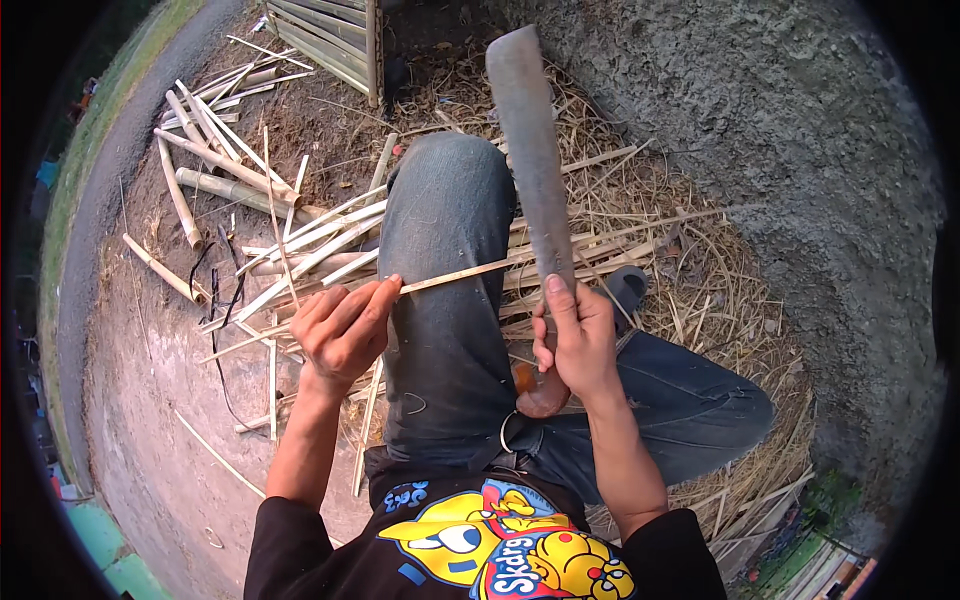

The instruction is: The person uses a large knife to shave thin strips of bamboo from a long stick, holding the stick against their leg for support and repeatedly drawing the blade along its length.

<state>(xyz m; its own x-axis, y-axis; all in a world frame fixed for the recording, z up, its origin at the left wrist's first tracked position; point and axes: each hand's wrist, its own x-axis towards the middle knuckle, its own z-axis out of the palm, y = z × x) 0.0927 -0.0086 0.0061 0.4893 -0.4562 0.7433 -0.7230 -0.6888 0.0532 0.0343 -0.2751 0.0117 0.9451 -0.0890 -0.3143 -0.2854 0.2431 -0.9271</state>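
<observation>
From where I stand, the person sits low with one knee raised, and a thin, flat strip of pale yellow bamboo (455, 276) runs across the thigh of the faded blue-grey jeans (445, 215). The left hand (342, 325) has its grip closed, thumb and forefinger pinching the near end of that strip, the other fingers curled in beneath. The right hand (580, 340) is wrapped around the base of a long, broad machete with a dull grey metal blade (530, 150), thumb laid flat along it, the curved brown handle (545, 398) hanging out below the palm. The blade stands almost upright and crosses the strip just past the thigh; I cannot tell whether its edge is biting or only alongside. By my reading, this is the trimming step, one strip being shaved smooth or thin. The next move seems to call for a steady left pinch and a light, even angle on the edge, with the strip drawn along it and the fingers kept well clear. Curly straw-coloured shavings (700, 300) litter the ground beyond, more pale split strips (325, 235) lie left of the knee, and thicker bamboo lengths (215, 155) are heaped farther off.
</observation>
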